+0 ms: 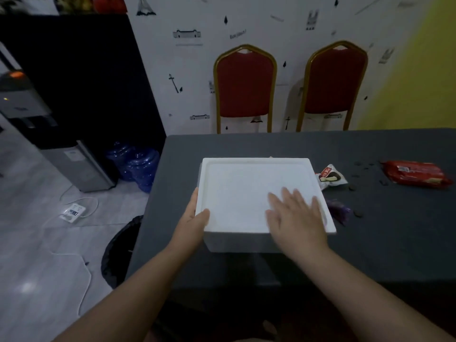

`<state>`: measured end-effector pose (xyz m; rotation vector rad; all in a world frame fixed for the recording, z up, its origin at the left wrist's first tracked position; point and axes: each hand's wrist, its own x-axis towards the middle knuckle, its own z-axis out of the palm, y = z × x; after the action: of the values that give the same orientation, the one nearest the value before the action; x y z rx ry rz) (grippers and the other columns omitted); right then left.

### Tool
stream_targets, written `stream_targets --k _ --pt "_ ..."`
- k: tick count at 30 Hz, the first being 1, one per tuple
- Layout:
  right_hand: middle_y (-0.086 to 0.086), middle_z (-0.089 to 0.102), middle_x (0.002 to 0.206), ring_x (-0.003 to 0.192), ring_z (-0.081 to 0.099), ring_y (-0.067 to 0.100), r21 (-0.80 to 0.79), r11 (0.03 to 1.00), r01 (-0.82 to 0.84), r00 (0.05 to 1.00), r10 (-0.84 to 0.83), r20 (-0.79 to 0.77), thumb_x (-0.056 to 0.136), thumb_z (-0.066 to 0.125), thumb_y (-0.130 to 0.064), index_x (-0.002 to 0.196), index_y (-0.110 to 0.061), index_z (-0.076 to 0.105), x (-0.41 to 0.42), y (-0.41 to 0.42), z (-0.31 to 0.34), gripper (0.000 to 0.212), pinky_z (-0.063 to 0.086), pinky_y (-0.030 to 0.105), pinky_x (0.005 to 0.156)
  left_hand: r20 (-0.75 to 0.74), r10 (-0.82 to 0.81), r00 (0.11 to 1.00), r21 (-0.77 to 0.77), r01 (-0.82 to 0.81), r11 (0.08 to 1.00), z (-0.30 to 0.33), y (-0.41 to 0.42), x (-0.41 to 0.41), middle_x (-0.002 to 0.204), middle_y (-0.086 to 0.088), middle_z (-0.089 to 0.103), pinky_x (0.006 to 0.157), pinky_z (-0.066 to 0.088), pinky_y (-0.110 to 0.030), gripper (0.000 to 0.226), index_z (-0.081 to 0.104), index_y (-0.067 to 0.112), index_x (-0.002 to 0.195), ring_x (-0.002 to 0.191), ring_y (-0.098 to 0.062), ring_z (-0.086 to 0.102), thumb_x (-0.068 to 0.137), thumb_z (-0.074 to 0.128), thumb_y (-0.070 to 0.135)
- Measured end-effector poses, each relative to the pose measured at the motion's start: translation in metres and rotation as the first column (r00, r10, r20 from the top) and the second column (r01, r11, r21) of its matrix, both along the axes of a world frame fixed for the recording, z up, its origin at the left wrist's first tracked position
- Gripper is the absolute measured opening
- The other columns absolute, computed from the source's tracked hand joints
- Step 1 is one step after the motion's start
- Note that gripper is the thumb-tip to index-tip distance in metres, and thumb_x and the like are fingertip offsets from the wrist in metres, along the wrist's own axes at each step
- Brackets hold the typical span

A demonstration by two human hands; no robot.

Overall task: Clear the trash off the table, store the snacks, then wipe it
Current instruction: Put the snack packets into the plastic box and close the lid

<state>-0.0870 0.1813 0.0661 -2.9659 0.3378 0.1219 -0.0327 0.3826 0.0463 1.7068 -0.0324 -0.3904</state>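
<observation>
A white foam box with its lid on stands on the dark grey table. My left hand grips the lid's near left corner, thumb on top. Flat on the lid's right part lies my right hand, fingers straight and spread. To the right of the box lie a torn white snack wrapper, a purple wrapper, a red snack pack and several dark crumbs.
A black-lined trash bin stands on the floor by the table's left edge. Two red chairs face the table's far side. Blue water bottles, a dispenser and a power strip with cable are on the floor at left.
</observation>
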Motion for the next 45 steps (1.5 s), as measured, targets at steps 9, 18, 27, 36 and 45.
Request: stream_targets --k 9,18,27,36,45 --pt "0.007 -0.014 0.159 0.145 -0.016 0.03 -0.027 0.901 -0.433 0.898 0.429 -0.094 0.081 0.01 -0.072 0.151 -0.028 -0.005 0.014 0.085 -0.004 0.084 -0.007 0.052 0.117 -0.156 0.042 0.987 -0.09 -0.057 0.994 -0.007 0.012 -0.01 0.131 0.01 0.056 0.1 0.044 -0.035 0.044 0.043 0.04 0.135 0.114 -0.011 0.056 0.094 0.037 0.054" --pt "0.012 0.032 0.153 0.14 0.029 0.038 -0.095 0.919 -0.383 0.923 0.384 -0.01 0.088 0.026 -0.069 0.146 -0.012 0.033 0.017 0.093 -0.007 0.082 0.023 0.053 0.112 -0.314 -0.13 0.94 -0.273 0.041 0.961 -0.022 0.028 0.003 0.115 0.02 0.061 0.091 0.049 -0.027 0.031 0.044 0.043 0.126 0.104 -0.001 0.061 0.098 0.033 0.049" --pt "0.015 0.072 0.104 0.093 0.07 0.035 -0.187 0.915 -0.356 0.897 0.391 0.207 0.059 0.073 -0.063 0.095 -0.004 0.071 0.016 0.093 -0.022 0.07 0.056 0.045 0.073 -0.226 -0.198 0.954 -0.225 0.146 0.963 -0.032 0.036 0.005 0.132 0.004 0.057 0.103 0.044 -0.045 0.04 0.04 0.042 0.137 0.121 -0.02 0.055 0.098 0.036 0.046" --pt "0.001 0.06 0.112 0.096 0.06 0.02 -0.08 0.94 -0.33 0.914 0.34 0.222 0.083 0.03 -0.073 0.121 -0.02 0.043 0.027 0.081 0.043 0.067 0.048 0.03 0.073 -0.161 -0.217 0.963 -0.164 0.19 0.968 -0.029 0.038 0.012 0.131 0.003 0.057 0.09 0.05 -0.044 0.04 0.041 0.045 0.134 0.115 -0.022 0.059 0.095 0.046 0.04" --pt "-0.012 0.035 0.063 0.051 0.037 0.012 -0.077 0.921 -0.383 0.772 0.365 0.521 0.097 0.035 -0.044 0.094 -0.018 0.037 0.058 0.027 0.144 0.026 0.024 0.02 0.044 -0.165 0.122 0.979 0.028 -0.119 0.992 0.005 0.001 0.064 0.113 0.0 0.061 0.061 0.049 -0.028 0.045 0.04 0.023 0.136 0.079 -0.013 0.061 0.093 0.043 0.01"
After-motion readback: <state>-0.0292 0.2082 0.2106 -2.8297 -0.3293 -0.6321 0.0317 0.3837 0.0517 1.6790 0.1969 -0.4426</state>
